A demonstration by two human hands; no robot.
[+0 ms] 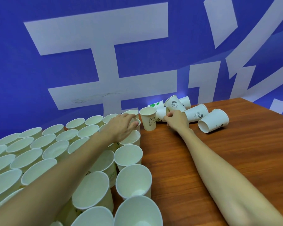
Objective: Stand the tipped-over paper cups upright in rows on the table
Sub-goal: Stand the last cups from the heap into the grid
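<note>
Left side of the brown wood-grain surface (219, 152) is packed w/ rows of upright white paper cups (55, 150), and the left hand (121, 128) rests on the far-right ones, fingers curled over a rim. Just right of it stands a lone white paper cup with a bunny drawing (148, 119). Right hand (176, 119) pinches a tipped white paper cup (161, 113) at the edge of the pile of tipped-over printed paper cups (203, 115) by the blue wall banner w/ big white characters (95, 62).

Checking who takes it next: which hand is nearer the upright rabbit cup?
Right. The right hand is just beside the rabbit cup, gripping a tipped cup; the left hand is slightly farther.
</note>
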